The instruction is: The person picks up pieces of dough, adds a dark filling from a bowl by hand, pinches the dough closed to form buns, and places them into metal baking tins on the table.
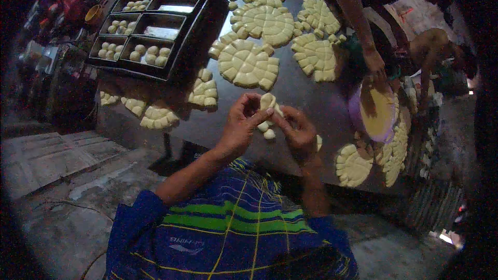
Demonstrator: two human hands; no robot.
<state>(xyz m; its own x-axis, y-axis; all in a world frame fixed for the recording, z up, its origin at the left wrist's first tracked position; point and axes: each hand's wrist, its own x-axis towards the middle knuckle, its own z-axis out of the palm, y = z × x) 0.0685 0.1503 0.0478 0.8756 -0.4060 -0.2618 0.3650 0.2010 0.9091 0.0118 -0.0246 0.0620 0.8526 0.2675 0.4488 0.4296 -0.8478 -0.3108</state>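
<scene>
Over the near part of the dark table, my left hand (239,127) and my right hand (300,130) pinch one piece of pale yellow dough (267,102) between them. The dough looks folded, with thumbs and fingers pressing its sides. Just below it on the table lie a few small dough lumps (269,134), partly hidden by my fingers. Beyond my hands, a flat dough round (248,64) is scored into several pieces. Left of my left hand sits a smaller cut section of dough (203,91).
A black baking tray (169,72) with compartments stands at the left, some holding dough balls (155,57). More cut dough rounds (265,22) cover the far table. At right, another person's hand (374,64) reaches to a purple basin (356,109); another dough round (354,165) lies near the edge.
</scene>
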